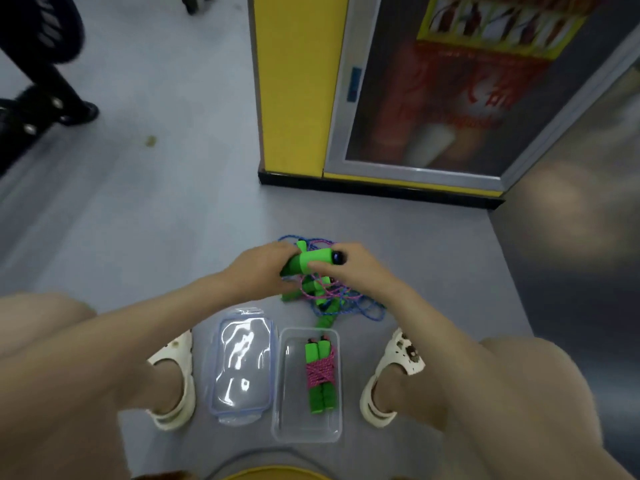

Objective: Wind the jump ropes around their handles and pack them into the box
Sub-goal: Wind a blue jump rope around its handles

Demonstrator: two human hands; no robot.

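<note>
Currently both hands are working above the floor (166,209), just far of the box (294,422). The left hand (263,268) is gripping the left end of a pair of green handles (310,260), fingers curled round it. The right hand (358,270) is pinching the right end beside the black cap (339,257). The step appears to be squaring the pair before winding. It is best done by holding the handles flush and parallel, drawing their cord free of the tangle (341,301) first, then laying tight turns about the middle, as on the bundle (320,374) lying in the box. Count: one box; one lid (242,365) just left of it; one wound bundle; one pair in hand; at least three handles showing in the tangle, the exact number not being determinable.
</note>
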